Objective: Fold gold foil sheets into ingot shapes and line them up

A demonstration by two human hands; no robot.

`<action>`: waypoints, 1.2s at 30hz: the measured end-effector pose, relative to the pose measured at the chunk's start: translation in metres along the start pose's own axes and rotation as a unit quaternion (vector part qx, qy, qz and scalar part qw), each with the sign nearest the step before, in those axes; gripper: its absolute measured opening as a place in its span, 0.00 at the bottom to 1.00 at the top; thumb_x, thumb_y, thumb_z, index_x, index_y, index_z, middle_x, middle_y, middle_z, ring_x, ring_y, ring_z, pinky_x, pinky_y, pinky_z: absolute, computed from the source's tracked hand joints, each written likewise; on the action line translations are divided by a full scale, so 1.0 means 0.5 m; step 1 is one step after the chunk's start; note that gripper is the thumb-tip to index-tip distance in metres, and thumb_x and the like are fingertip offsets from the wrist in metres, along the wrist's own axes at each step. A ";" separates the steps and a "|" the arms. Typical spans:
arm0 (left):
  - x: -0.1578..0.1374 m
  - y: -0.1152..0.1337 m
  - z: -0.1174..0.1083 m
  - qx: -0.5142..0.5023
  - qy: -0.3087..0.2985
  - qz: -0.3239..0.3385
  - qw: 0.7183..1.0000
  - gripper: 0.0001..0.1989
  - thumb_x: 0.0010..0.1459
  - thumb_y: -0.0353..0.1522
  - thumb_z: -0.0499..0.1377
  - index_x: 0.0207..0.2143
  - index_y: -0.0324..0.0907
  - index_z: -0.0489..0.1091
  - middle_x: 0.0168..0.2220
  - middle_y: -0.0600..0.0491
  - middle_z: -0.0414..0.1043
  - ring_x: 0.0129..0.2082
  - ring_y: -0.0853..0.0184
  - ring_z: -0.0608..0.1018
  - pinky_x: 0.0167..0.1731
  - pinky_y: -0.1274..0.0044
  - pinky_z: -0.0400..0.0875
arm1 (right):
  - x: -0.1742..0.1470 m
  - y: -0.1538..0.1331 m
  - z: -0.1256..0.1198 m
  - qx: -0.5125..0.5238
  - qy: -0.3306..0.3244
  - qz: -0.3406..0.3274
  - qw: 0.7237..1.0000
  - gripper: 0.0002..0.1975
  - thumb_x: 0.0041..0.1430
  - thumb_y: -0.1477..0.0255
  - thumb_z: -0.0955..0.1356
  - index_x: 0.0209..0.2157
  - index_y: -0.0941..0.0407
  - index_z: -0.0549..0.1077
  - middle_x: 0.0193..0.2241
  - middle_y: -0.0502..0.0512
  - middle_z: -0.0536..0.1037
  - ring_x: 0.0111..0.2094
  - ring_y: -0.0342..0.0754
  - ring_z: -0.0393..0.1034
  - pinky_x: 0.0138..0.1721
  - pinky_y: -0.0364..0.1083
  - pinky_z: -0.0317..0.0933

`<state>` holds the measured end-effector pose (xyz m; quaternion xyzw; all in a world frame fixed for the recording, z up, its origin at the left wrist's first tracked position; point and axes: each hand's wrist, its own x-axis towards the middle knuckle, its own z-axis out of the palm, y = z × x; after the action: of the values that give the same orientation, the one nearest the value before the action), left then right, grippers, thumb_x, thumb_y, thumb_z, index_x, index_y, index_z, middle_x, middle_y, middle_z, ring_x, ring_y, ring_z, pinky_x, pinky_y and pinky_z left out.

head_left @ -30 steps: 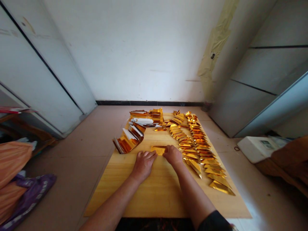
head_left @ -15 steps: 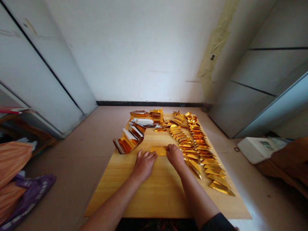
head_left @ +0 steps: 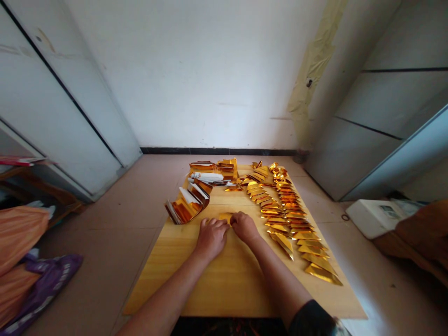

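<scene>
A small piece of gold foil paper (head_left: 226,216) lies on the wooden board between my hands, partly hidden by my fingers. My left hand (head_left: 211,237) is at its left and near edge, fingers closed together and bent onto it. With fingers curled in a pinch, my right hand (head_left: 245,227) grips its right side. The two hands are almost touching. To the right, folded gold foil pieces (head_left: 292,212) overlap in two long rows. Beyond my left hand stand fanned stacks of gold and white paper sheets (head_left: 189,203).
The wooden board (head_left: 196,298) rests low over a tiled floor (head_left: 101,233), near a white wall (head_left: 210,84). Orange and purple bags (head_left: 52,280) are at the left. A white box (head_left: 371,218) sits at the right, near a grey cabinet (head_left: 378,112).
My right hand has moved left toward my left hand, bringing the paper's right side over, so less of the paper shows. My left hand has barely shifted.
</scene>
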<state>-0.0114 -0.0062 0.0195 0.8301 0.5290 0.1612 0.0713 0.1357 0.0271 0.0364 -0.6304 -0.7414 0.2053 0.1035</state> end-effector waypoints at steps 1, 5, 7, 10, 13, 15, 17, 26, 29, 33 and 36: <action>0.003 -0.002 0.002 -0.008 0.005 -0.009 1.000 0.12 0.57 0.29 0.54 0.41 0.50 0.73 0.47 0.53 0.74 0.46 0.61 0.71 0.48 0.63 0.56 | 0.007 0.005 0.002 -0.003 -0.002 0.014 1.000 0.12 0.56 0.78 0.62 0.36 0.56 0.77 0.37 0.56 0.78 0.39 0.45 0.71 0.39 0.39 0.58; 0.017 -0.016 0.011 -0.019 0.040 -0.078 0.996 0.06 0.56 0.32 0.57 0.33 0.47 0.75 0.43 0.53 0.74 0.44 0.62 0.71 0.43 0.69 0.58 | 0.027 0.016 -0.001 -0.015 -0.023 0.018 0.999 0.12 0.56 0.77 0.62 0.36 0.56 0.77 0.37 0.56 0.79 0.40 0.45 0.71 0.39 0.39 0.58; 0.023 -0.025 0.014 -0.013 0.054 -0.117 0.992 0.05 0.55 0.32 0.58 0.30 0.44 0.74 0.39 0.52 0.74 0.42 0.63 0.71 0.42 0.71 0.59 | 0.033 0.016 -0.002 -0.027 -0.029 0.019 0.999 0.13 0.56 0.77 0.62 0.36 0.56 0.77 0.38 0.56 0.79 0.40 0.46 0.72 0.38 0.39 0.58; 0.033 -0.031 0.015 -0.003 0.053 -0.156 0.986 0.04 0.54 0.32 0.58 0.29 0.43 0.72 0.36 0.52 0.72 0.41 0.63 0.70 0.40 0.73 0.59 | 0.036 0.012 0.000 -0.039 -0.024 0.037 0.998 0.13 0.57 0.75 0.61 0.36 0.56 0.77 0.38 0.57 0.79 0.40 0.47 0.72 0.37 0.40 0.58; 0.043 -0.033 0.013 0.012 0.032 -0.180 0.983 0.05 0.54 0.34 0.58 0.28 0.43 0.71 0.34 0.52 0.71 0.39 0.63 0.70 0.38 0.73 0.59 | 0.036 0.003 0.004 -0.036 -0.011 0.065 0.997 0.12 0.56 0.73 0.62 0.37 0.54 0.76 0.38 0.57 0.79 0.39 0.48 0.72 0.35 0.41 0.58; 0.050 -0.033 0.011 0.018 0.019 -0.190 0.981 0.06 0.54 0.35 0.59 0.27 0.43 0.70 0.34 0.52 0.70 0.39 0.63 0.70 0.37 0.73 0.59 | 0.034 -0.005 0.004 -0.027 -0.014 0.082 0.996 0.10 0.53 0.70 0.65 0.36 0.54 0.76 0.37 0.56 0.79 0.38 0.49 0.72 0.33 0.41 0.58; 0.056 -0.034 0.010 0.017 0.012 -0.194 0.981 0.06 0.53 0.36 0.59 0.27 0.43 0.69 0.33 0.53 0.70 0.39 0.64 0.70 0.38 0.74 0.59 | 0.032 -0.012 0.001 -0.024 -0.016 0.095 0.995 0.10 0.51 0.67 0.67 0.36 0.54 0.75 0.37 0.56 0.79 0.38 0.49 0.72 0.32 0.41 0.58; 0.056 -0.041 0.006 -0.032 0.002 -0.204 0.978 0.05 0.55 0.27 0.56 0.32 0.44 0.71 0.37 0.54 0.72 0.41 0.66 0.71 0.42 0.75 0.60 | 0.033 -0.001 -0.004 0.002 -0.011 0.102 0.995 0.10 0.50 0.77 0.65 0.35 0.54 0.75 0.34 0.54 0.79 0.36 0.46 0.72 0.30 0.40 0.55; 0.054 -0.043 0.007 -0.043 0.009 -0.198 0.979 0.08 0.55 0.25 0.54 0.32 0.44 0.71 0.36 0.53 0.72 0.41 0.66 0.71 0.43 0.75 0.60 | 0.033 0.002 -0.003 0.008 -0.006 0.095 0.995 0.10 0.51 0.77 0.64 0.34 0.54 0.75 0.34 0.54 0.79 0.36 0.46 0.72 0.30 0.40 0.55; 0.053 -0.051 0.010 -0.075 0.017 -0.199 0.977 0.09 0.53 0.23 0.53 0.32 0.43 0.71 0.36 0.53 0.73 0.40 0.66 0.71 0.42 0.74 0.61 | 0.031 -0.003 -0.006 0.013 -0.009 0.105 0.994 0.08 0.50 0.71 0.67 0.34 0.54 0.74 0.34 0.54 0.79 0.36 0.47 0.72 0.30 0.41 0.55; 0.051 -0.060 0.013 -0.113 0.024 -0.194 0.974 0.10 0.53 0.23 0.53 0.33 0.43 0.71 0.36 0.55 0.74 0.40 0.67 0.72 0.42 0.75 0.61 | 0.030 -0.006 -0.010 0.017 -0.022 0.105 0.994 0.11 0.48 0.66 0.70 0.34 0.54 0.73 0.35 0.54 0.78 0.36 0.48 0.72 0.30 0.41 0.55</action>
<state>-0.0250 0.0302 0.0094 0.6938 0.6601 0.2230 0.1822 0.1321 0.0422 0.0406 -0.6986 -0.6693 0.2414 0.0755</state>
